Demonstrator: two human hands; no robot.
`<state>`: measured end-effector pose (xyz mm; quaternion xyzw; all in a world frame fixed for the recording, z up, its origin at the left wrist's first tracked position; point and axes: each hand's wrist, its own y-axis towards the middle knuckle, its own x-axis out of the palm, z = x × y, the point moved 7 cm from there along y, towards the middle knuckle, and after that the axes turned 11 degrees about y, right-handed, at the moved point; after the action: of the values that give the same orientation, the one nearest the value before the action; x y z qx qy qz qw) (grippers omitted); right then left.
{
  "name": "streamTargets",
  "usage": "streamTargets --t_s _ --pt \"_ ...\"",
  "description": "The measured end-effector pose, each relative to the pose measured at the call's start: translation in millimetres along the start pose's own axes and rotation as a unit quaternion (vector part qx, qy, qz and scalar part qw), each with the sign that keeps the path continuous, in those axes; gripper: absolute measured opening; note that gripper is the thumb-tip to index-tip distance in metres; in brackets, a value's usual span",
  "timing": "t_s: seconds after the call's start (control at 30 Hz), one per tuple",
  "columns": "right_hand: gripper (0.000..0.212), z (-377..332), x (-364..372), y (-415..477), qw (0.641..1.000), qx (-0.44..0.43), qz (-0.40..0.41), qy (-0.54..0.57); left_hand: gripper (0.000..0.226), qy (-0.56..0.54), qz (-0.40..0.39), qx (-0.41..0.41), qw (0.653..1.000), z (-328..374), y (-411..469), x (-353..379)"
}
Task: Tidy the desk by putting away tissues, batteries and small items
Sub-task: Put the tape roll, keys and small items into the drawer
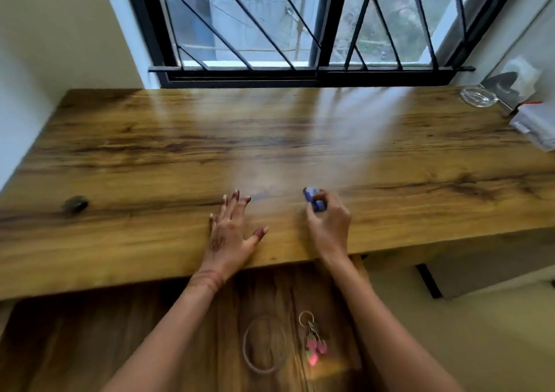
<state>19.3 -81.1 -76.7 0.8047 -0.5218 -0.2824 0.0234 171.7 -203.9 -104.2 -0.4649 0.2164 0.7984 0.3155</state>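
Pink keyring [313, 339] and thin round band [264, 343] lie nearest, on a lower wooden surface. Left hand [231, 232] flat, fingers spread, on brown wooden desk [150, 151]. Right hand [329, 223] pinches small blue object [313, 201] just above desk's near edge.

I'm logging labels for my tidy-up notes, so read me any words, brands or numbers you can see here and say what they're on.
No text can be read.
Small blue item pinched in the right hand: any print is blurred.
White packet at the desk's far right: no legible print.
Dark round object on the left: no marking visible.
Keyring below: no lettering visible.
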Motion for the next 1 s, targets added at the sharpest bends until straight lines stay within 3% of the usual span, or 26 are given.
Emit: streamTargets --t_s 0.23,0.37,0.5,0.87,1.0 --pt "0.016 -39.9 20.8 -164.7 0.981 0.022 -0.140 0.135 0.049 0.015 0.110 -0.131 0.985 -69.1 -154.6 -39.2" --pt "0.009 -25.5 51.8 -222.1 0.963 0.048 -0.248 0.088 0.044 0.072 0.088 -0.208 0.971 -114.3 -229.8 -41.6" --pt "0.011 -20.4 75.0 -247.3 0.957 0.039 -0.288 0.017 0.046 0.111 0.043 -0.256 0.959 -136.3 -271.9 -34.7" --pt "0.035 -23.0 113.7 -268.4 0.916 -0.018 -0.378 -0.133 0.051 0.159 -0.018 -0.239 0.958 -130.1 -270.0 -32.6" --pt "0.019 -40.1 107.3 -261.2 0.940 -0.051 -0.321 -0.103 0.059 0.175 -0.053 -0.220 0.958 -129.5 -268.7 -28.7"
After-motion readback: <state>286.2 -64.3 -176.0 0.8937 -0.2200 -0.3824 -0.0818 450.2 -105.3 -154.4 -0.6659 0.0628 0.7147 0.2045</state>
